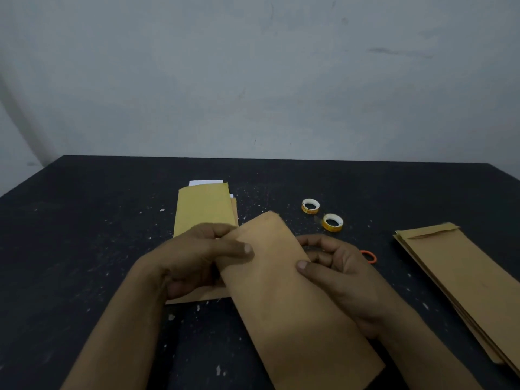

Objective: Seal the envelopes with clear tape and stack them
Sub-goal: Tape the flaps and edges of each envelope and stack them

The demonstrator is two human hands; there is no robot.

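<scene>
Kraft envelope [287,291] is over the near middle of the black table [84,235], lying at an angle and held at both long edges. The left hand [197,257] grasps the far-left edge, thumb on top, and the right hand [340,274] grasps the right edge, thumb on top. No flap shows on this face, so I'd flip it, crease the flap flat, then grab the nearer tape roll [333,222] at the table's far middle. Sealed ones likely go on the envelope stack [464,271] at the table's right.

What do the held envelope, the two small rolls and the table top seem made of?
Held envelope: thin matte brown paper, kraft-like, no sheen. Two rolls: apparently clear tape on white cores, orange printing showing. Table top: dark matte surface with pale flecks; the material is uncertain.
</scene>
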